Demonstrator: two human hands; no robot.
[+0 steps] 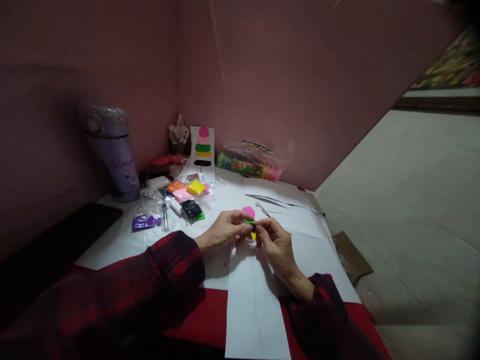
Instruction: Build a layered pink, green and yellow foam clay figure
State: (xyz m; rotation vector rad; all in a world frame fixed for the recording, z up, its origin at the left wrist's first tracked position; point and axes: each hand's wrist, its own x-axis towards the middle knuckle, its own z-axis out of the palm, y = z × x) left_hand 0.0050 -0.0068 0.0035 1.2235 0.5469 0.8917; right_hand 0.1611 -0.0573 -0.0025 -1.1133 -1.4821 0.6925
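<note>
Between the fingertips of my left hand (227, 230) and my right hand (276, 245) is a small piece of black clay (253, 226). Both hands pinch it just above a long white paper strip (255, 305). Beyond the fingers, pink clay (248, 212) lies flat on that strip. Green clay (247, 221) and yellow clay (253, 236) show only in part, since my hands cover the rest. A thin line runs down the strip towards me.
Bagged clay blocks, among them black (191, 209), yellow (195, 187) and purple (145, 222), lie left. Behind them leans a card (208, 137) with coloured bands. A purple bottle (116, 155) stands far left, a plastic pack (249, 165) at the wall, a pen-like tool (263, 209) past my hands.
</note>
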